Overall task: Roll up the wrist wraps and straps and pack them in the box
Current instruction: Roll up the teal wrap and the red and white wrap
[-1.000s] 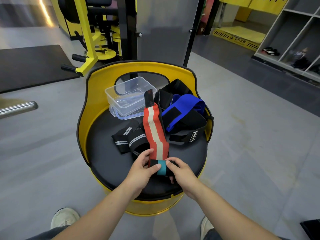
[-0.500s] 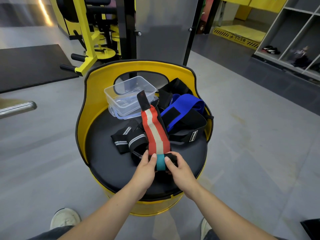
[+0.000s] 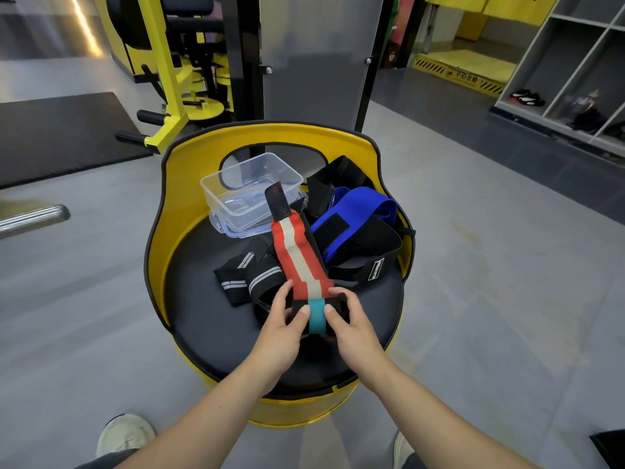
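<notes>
Observed 2 hands at lower centre of frame, close together over the near edge of a round black seat pad (image 3: 209,319) of a yellow barrel chair (image 3: 189,170). Left hand (image 3: 282,324) and right hand (image 3: 351,328) both clamped on the rolled near end of a red wrist wrap (image 3: 301,262), thumbs on top either side of a teal band (image 3: 317,318). Unrolled length of the wrap, red with a cream centre stripe, ran up and slightly left toward centre frame, ending in a black tab (image 3: 277,199) lying over the near rim of the box.

Clear plastic box (image 3: 252,191) sat at the back of the seat pad, upper centre, on what looked like its lid; nothing packed inside as far as could be told.

Black wraps with grey stripes (image 3: 248,277) lay left of the red wrap, touching it. Blue strap (image 3: 358,206) and black straps (image 3: 358,252) piled right of centre against the chair back.

Yellow gym machine (image 3: 169,79) at upper left, grey shelving (image 3: 575,62) at upper right, 2 shoes at bottom edge: (image 3: 125,433) and (image 3: 402,448).
</notes>
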The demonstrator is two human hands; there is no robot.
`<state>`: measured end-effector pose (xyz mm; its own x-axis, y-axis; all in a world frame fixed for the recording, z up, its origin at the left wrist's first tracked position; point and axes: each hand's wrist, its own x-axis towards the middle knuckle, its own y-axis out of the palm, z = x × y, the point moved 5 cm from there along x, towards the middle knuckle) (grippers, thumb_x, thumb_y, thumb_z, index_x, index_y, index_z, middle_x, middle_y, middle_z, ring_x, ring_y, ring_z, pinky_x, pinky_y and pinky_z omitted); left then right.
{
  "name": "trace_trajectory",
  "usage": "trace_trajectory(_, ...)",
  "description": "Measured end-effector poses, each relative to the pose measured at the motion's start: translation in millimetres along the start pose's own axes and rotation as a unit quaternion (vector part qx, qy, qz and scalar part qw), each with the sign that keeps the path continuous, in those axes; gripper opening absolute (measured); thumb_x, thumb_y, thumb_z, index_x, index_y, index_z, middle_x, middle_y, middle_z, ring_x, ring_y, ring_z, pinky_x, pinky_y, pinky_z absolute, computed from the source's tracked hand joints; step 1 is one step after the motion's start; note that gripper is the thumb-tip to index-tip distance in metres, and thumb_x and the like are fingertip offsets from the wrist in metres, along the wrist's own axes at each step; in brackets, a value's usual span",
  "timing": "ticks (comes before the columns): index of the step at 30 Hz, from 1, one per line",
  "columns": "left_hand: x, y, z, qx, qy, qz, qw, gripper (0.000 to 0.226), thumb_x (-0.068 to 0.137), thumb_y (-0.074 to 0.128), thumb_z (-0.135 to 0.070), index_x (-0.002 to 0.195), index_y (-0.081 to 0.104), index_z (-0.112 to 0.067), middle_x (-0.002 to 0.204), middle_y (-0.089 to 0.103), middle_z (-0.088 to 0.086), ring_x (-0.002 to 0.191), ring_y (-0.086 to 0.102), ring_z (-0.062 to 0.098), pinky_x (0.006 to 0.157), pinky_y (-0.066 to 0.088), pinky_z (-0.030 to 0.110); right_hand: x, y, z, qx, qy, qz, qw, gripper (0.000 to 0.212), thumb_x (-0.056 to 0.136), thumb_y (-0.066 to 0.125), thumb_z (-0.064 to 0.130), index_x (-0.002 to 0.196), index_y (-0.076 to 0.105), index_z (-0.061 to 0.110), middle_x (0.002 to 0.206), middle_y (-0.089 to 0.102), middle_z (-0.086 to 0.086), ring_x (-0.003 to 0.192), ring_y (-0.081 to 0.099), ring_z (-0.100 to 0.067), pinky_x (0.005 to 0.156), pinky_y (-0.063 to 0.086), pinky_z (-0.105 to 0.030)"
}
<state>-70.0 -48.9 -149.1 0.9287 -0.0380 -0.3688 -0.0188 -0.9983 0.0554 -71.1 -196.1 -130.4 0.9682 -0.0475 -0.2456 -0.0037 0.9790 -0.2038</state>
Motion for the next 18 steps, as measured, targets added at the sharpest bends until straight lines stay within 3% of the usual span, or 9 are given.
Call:
trace_trajectory(3, -2.0, 2.6, -3.9, -0.01, 0.015, 0.004, 1.0, 0.036, 0.095, 0.067, -0.036, 0.122, 0.061, -0.058, 0.139, 0.059, -0.003, 0.136, 0.053, 0.018, 0.114, 0.047, 0.046, 2.2, -4.7, 6.0, 0.008, 0.018, -0.012, 1.0, 0.011, 0.104, 0.055, 0.035, 0.112, 0.061, 0.039, 0.114, 0.069, 0.004, 0.102, 0.069, -0.017, 0.081, 0.064, -0.037)
trace_trajectory(6, -3.1, 6.0, -2.9, -0.032, 0.005, 0.008, 0.999, 0.029, 0.093, 0.069, -0.031, 0.118, 0.066, -0.047, 0.133, 0.062, -0.004, 0.129, 0.06, 0.02, 0.112, 0.049, 0.046, 2.2, -6.5, 9.6, -0.012, 0.037, -0.005, 0.999, 0.013, 0.103, 0.054, 0.041, 0.11, 0.064, 0.036, 0.108, 0.071, 0.003, 0.099, 0.07, -0.02, 0.076, 0.062, -0.034)
trace_trajectory(9, -1.8, 7.4, -1.8, -0.047, -0.009, -0.002, 0.999, 0.028, 0.105, 0.056, -0.008, 0.121, 0.059, -0.03, 0.131, 0.063, 0.004, 0.108, 0.069, 0.019, 0.098, 0.058, 0.037, 2.6, -3.4, 7.4, -0.048, 0.042, 0.009, 0.998, 0.013, 0.101, 0.054, 0.048, 0.11, 0.06, 0.042, 0.11, 0.07, 0.007, 0.101, 0.069, -0.016, 0.086, 0.062, -0.038)
trace_trajectory(11, -1.2, 7.4, -2.2, -0.049, -0.014, -0.01, 0.999, 0.028, 0.107, 0.051, -0.008, 0.128, 0.056, -0.026, 0.132, 0.064, 0.006, 0.106, 0.069, 0.017, 0.093, 0.058, 0.033, 1.3, 0.1, 7.2, -0.048, 0.034, 0.022, 0.998, 0.021, 0.095, 0.059, 0.05, 0.116, 0.056, 0.048, 0.12, 0.067, 0.01, 0.109, 0.066, -0.011, 0.097, 0.058, -0.042)
trace_trajectory(14, -2.8, 7.3, -4.6, -0.06, -0.023, -0.011, 0.998, 0.032, 0.109, 0.05, -0.014, 0.139, 0.052, -0.024, 0.134, 0.065, 0.005, 0.115, 0.067, 0.02, 0.092, 0.056, 0.034, -1.8, 2.5, 10.3, 0.016, 0.033, 0.046, 0.998, 0.041, 0.097, 0.062, 0.025, 0.131, 0.049, 0.043, 0.126, 0.064, 0.009, 0.113, 0.065, -0.01, 0.099, 0.057, -0.034)
trace_trajectory(18, -3.6, 2.3, -8.7, -0.066, -0.029, -0.029, 0.997, 0.032, 0.107, 0.051, -0.013, 0.138, 0.052, -0.024, 0.132, 0.065, 0.005, 0.113, 0.067, 0.022, 0.092, 0.057, 0.037, -5.5, 2.5, 13.1, 0.038, 0.02, 0.051, 0.998, 0.038, 0.1, 0.062, 0.013, 0.129, 0.055, 0.035, 0.12, 0.069, 0.01, 0.111, 0.067, -0.009, 0.101, 0.056, -0.035)
